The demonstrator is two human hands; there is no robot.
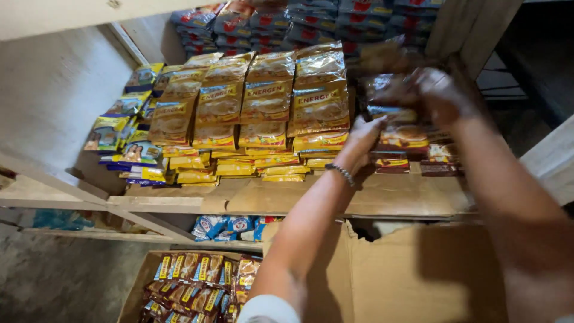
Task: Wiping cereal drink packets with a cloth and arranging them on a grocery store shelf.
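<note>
My left hand (362, 140), with a bead bracelet at the wrist, presses against a stack of brown sachet strips (402, 139) on the wooden shelf (394, 197). My right hand (439, 96) grips the top of the same brown strips from above; it is blurred. To the left of the stack stand several rows of golden-yellow sachet strips (266, 101), leaning against the back.
An open cardboard box (412, 275) lies below the shelf, with brown sachets (194, 284) in its left part. Green and yellow packets (122, 128) pile up at the shelf's left. Blue and red packets (311, 21) are stacked behind. Blue packets (224, 226) sit on the lower shelf.
</note>
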